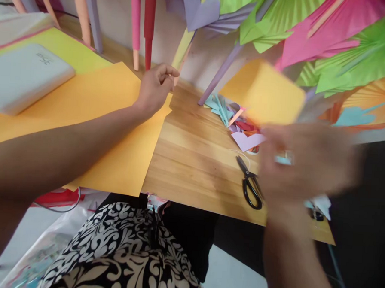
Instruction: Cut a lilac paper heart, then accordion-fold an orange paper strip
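My right hand [308, 158], smeared by motion, is raised over the right side of the table with its fingers closed on a piece of orange paper [272, 96]. The paper is blurred too, and one side looks darker. My left hand [155, 88] is over the far right edge of large orange paper sheets [114, 157]. Its fingers are curled together, and whatever lies between them is hidden. Black-handled scissors [250, 181] lie on the wood below the right hand. Beside them is a heap of coloured paper scraps [224, 111], with a lilac cut piece [247, 141] in front.
A white device [28, 77] rests on the sheets at the left. Rolled paper sticks [149, 25] lean along the wall. Pleated paper fans [361, 54] and a purple paper heart [202, 13] stand at the back right. The wooden table [185, 161] ends near my lap.
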`<action>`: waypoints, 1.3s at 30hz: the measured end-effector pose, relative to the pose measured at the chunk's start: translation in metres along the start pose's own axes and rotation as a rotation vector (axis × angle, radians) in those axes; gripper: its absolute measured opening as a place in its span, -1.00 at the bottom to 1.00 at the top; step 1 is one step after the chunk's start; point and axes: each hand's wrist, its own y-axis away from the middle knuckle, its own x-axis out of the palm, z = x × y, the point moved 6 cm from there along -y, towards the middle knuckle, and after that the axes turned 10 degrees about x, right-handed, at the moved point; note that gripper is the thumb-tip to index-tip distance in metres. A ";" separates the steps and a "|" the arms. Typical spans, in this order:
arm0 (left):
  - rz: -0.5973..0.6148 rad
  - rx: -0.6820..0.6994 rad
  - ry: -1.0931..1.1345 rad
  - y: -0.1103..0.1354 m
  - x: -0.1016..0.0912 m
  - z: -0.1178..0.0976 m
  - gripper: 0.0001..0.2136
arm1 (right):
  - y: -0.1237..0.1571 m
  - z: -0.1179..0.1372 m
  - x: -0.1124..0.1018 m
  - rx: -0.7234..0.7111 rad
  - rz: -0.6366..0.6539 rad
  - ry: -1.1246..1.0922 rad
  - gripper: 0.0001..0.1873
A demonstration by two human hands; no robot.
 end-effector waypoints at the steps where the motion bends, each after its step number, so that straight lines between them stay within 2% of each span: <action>1: -0.033 0.032 0.005 0.000 -0.002 -0.007 -0.64 | 0.005 0.014 0.012 -0.017 -0.059 0.023 -0.77; 3: -0.066 0.107 0.010 0.004 -0.002 -0.024 -0.78 | 0.011 0.040 0.042 -0.106 -0.085 0.014 -0.70; 5: -0.017 0.171 0.013 0.010 0.003 -0.042 -0.85 | 0.011 0.050 0.072 -0.101 0.013 -0.056 -0.74; 8: 0.254 0.266 0.039 0.022 0.023 -0.065 -0.89 | 0.005 0.041 0.094 0.018 0.092 -0.162 -0.86; 11: 0.595 0.342 0.042 0.036 0.042 -0.075 -0.86 | -0.004 0.028 0.096 0.075 0.137 -0.234 -0.91; 14: 0.759 0.364 -0.019 0.041 0.050 -0.071 -0.90 | -0.014 0.020 0.098 0.096 0.173 -0.257 -0.93; 21: 0.802 0.422 -0.282 0.042 0.056 -0.053 -0.92 | -0.023 0.013 0.105 0.128 0.151 -0.359 -0.92; 27: 0.802 0.405 -0.409 0.046 0.062 -0.057 -0.86 | -0.019 0.015 0.104 0.086 0.147 -0.335 -0.91; 33: 0.873 0.390 -0.451 0.049 0.063 -0.062 -0.87 | -0.015 0.014 0.094 0.097 0.205 -0.281 -0.91; 39: 0.934 0.320 -0.421 0.049 0.057 -0.061 -0.87 | -0.008 0.000 0.084 0.156 0.278 -0.269 -0.91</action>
